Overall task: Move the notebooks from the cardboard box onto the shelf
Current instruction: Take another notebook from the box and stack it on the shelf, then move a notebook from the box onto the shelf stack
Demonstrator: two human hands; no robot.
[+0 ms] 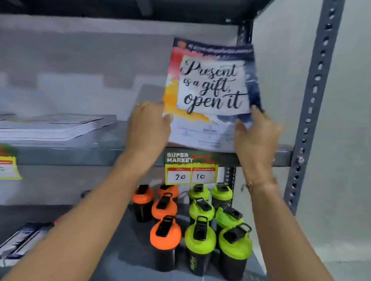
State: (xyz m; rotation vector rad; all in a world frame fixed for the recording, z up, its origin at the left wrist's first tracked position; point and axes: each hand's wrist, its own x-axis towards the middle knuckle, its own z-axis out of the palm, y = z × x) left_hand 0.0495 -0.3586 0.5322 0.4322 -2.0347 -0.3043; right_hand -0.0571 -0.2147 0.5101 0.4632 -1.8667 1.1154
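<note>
A notebook [210,91] with a colourful cover reading "Present is a gift, open it" stands upright at the right end of the grey metal shelf [113,153]. My left hand [149,127] grips its lower left edge. My right hand [255,136] grips its lower right edge, fingers over the blue side of the cover. The notebook's bottom edge is at the shelf's front lip. A flat stack of notebooks [49,126] lies on the same shelf to the left. The cardboard box is out of view.
A price tag [191,169] marked 20 and 10 hangs under the shelf lip. Below stand orange-lidded bottles [165,233] and green-lidded bottles [217,230]. The perforated upright post [312,101] bounds the shelf on the right. Boxed items [16,247] lie at lower left.
</note>
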